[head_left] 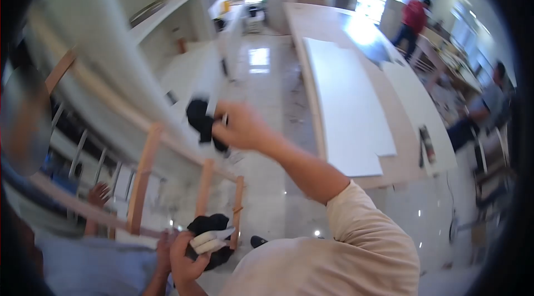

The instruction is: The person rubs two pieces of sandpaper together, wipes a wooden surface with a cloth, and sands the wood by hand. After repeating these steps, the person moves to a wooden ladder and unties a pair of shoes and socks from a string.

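Observation:
My right hand [236, 125] is stretched out ahead in the middle of the view, its fingers closed on a black cloth-like item [200, 118] that hangs from it. Low in the view, my left hand [186, 257] grips a bundle of black cloth [210, 224] with a whitish piece [211, 240] on it. This hand is beside a wooden frame [146, 179] with upright bars. Another person's hand touches the frame just left of my left hand.
A co-worker in a light blue shirt [94, 265] stands at the lower left. White sheets [347, 107] lie on a long table [308, 85] to the right. Two people are farther right. White shelves [167, 15] line the left, and a metal ladder [100, 165] stands behind the frame.

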`<state>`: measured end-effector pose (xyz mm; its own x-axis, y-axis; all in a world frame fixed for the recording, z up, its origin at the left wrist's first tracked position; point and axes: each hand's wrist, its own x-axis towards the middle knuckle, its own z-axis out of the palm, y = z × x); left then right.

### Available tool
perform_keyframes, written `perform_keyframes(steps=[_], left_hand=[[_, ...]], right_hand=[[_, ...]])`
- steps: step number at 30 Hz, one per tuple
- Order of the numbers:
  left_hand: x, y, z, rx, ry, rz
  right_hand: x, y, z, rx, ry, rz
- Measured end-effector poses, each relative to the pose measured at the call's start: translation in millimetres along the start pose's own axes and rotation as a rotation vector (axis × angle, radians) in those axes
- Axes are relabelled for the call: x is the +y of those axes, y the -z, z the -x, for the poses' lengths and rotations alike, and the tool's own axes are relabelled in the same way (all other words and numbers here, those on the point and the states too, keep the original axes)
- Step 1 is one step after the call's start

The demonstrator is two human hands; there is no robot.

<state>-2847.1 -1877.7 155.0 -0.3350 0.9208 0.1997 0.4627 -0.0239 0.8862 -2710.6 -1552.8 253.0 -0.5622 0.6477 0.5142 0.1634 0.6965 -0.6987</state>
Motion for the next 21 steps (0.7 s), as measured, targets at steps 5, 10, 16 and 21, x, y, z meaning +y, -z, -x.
perform_keyframes(steps=[5, 10, 16, 21], left_hand=[[50.6, -42.1, -21.3, -0.108, -0.058, 0.181], [103.8, -123.2, -21.7, -0.234, -0.224, 0.244], [182.4, -304.6, 7.1, -0.564, -0.373, 0.257], [233.4, -443.9, 14.8, -0.894, -0.513, 0.397]], right_hand=[[18.5, 111.0, 172.5, -0.077, -0.237, -0.037], [25.8, 233.1, 363.5, 0.082, -0.477, -0.073], [27.7, 330.8, 571.2, 0.418, -0.698, 0.204], [7.7, 406.0, 651.0, 0.762, -0.966, 0.010]])
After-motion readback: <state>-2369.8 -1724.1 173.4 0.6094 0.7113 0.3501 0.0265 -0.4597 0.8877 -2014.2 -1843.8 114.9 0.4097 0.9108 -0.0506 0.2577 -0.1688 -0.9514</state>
